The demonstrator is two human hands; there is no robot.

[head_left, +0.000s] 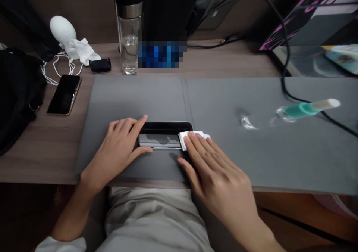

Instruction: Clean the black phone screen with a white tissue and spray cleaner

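Observation:
A smartphone lies flat on the grey desk mat, its dark glossy face up and showing reflections. My left hand steadies its left end, with the thumb on the near edge and the index finger at the far edge. Under the fingers of my right hand is a folded white tissue, pressed against the phone's right end. The right thumb stays off to the near side, apart from the tissue. To the right, a clear bottle with a teal and white top is on the mat.
The grey mat covers much of the wooden desk. Behind it is a glass water bottle. At left are another phone, a white egg-shaped device, crumpled tissue and a black bag. A black cable crosses the right side.

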